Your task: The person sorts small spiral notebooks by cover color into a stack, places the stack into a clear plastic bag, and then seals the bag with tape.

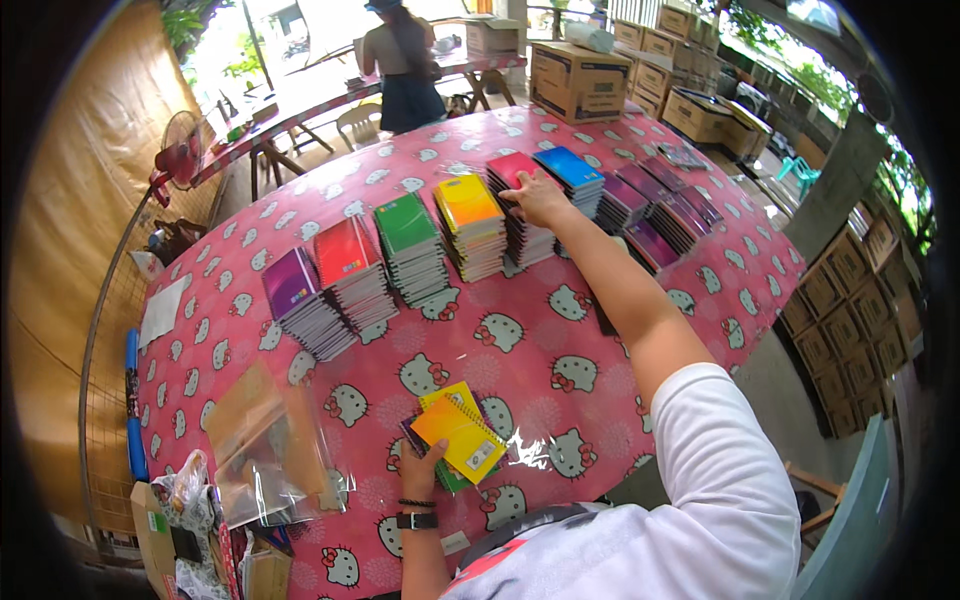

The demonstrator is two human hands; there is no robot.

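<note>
My left hand [420,468] is closed on the edge of a small fanned pile of spiral notebooks, low over the table. A yellow notebook [462,440] lies on top, with purple and green covers showing beneath. My right arm stretches out to the far row of stacks. There my right hand [540,202] grips the near left corner of the top pink notebook [510,167], fingers bent over its edge. From left to right stand purple [290,280], red [346,247], green [406,218] and yellow-orange [467,202] notebook stacks, with a blue stack [568,166] beyond my hand.
Dark purple notebook piles [652,243] lie at the right. Clear plastic sleeves [275,450] lie left of my left hand. A cardboard box [578,82] stands on the far edge; more cartons [845,300] are stacked right. A fan [182,150] stands left, and another person [402,65] stands beyond.
</note>
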